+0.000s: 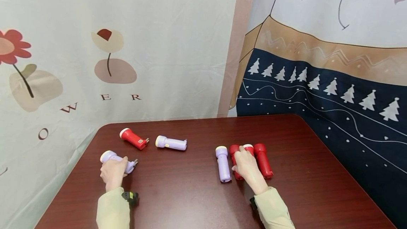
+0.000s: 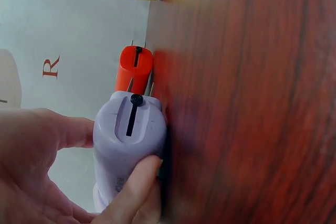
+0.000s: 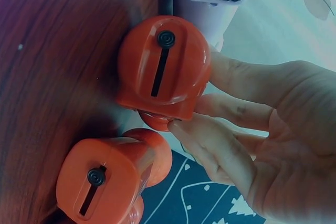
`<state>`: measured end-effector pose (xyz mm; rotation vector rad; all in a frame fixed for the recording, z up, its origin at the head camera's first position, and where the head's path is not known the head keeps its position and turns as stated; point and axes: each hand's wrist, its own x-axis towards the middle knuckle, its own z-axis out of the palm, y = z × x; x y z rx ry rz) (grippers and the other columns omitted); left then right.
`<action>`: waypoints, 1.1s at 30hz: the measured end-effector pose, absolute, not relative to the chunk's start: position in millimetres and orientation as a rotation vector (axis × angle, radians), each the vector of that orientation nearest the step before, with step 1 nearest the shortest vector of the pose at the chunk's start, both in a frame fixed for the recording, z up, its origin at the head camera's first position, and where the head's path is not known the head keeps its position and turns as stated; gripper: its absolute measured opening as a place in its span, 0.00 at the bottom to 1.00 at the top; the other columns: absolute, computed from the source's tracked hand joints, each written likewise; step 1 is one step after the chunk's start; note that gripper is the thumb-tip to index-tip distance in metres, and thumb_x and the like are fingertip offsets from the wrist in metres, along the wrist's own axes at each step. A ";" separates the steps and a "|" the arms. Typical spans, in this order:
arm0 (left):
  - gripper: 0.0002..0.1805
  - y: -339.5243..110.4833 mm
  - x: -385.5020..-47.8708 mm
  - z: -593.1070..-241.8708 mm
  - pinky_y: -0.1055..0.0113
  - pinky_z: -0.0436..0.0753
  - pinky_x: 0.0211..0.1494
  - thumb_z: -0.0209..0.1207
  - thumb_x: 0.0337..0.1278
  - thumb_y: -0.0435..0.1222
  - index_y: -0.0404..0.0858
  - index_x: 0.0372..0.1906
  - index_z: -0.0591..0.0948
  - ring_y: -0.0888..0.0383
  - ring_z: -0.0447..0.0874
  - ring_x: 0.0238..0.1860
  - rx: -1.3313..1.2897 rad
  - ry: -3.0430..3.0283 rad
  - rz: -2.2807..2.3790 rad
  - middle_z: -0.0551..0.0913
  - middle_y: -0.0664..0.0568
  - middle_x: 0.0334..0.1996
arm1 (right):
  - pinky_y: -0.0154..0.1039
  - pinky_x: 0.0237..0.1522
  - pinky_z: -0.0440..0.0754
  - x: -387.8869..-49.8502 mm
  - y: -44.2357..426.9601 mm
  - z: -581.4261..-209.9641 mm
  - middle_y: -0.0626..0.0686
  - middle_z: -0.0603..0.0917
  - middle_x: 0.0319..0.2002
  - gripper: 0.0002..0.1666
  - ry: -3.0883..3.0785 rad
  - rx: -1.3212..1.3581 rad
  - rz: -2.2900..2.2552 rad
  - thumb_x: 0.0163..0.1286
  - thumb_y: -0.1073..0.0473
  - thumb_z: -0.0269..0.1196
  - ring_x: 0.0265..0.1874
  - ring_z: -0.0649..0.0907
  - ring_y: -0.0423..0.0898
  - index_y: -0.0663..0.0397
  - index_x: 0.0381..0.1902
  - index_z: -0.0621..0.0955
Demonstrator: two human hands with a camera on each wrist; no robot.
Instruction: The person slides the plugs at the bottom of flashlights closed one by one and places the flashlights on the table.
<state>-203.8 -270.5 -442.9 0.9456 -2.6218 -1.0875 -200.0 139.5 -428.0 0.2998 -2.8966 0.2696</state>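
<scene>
Lavender plastic cylindrical flashlight (image 2: 116, 142) at left of dark-red wood-grained desk (image 1: 178, 193), my left hand (image 1: 113, 172) curled round barrel; right hand (image 1: 247, 165) pinches red plastic flashlight (image 3: 176, 72) at right. Both probably light, stiff, slick; best held mid-barrel.

My left hand (image 1: 113, 170) covers the middle of the lavender flashlight (image 1: 109, 155) I grip, and its lettering is too blurred to read. My right hand (image 1: 248, 165) hides part of the red flashlight (image 1: 234, 148) I hold, plus all but the head of the white-rimmed flashlight (image 1: 248, 148) beside it. The label (image 1: 140, 141) on another torch is too small to read. The bottom edge cuts off both my sleeves (image 1: 113, 209).
</scene>
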 end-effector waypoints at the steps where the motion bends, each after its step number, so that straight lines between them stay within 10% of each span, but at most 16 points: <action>1: 0.34 -270.8 -203.7 -443.3 0.41 0.73 0.48 0.52 0.58 0.48 0.13 0.43 0.72 0.23 0.72 0.46 0.948 -2.615 -1.098 0.73 0.21 0.40 | 0.48 0.29 0.81 -199.8 139.2 -427.6 0.57 0.75 0.31 0.16 -2.896 0.301 0.269 0.40 0.62 0.77 0.27 0.79 0.55 0.60 0.23 0.80; 33: 0.40 -242.5 -201.1 -414.4 0.40 0.72 0.47 0.54 0.55 0.50 0.13 0.52 0.63 0.23 0.71 0.46 0.830 -2.588 -1.115 0.73 0.19 0.44 | 0.49 0.27 0.81 -198.2 141.9 -424.2 0.58 0.78 0.35 0.19 -2.953 0.231 0.284 0.42 0.58 0.77 0.28 0.81 0.54 0.60 0.28 0.80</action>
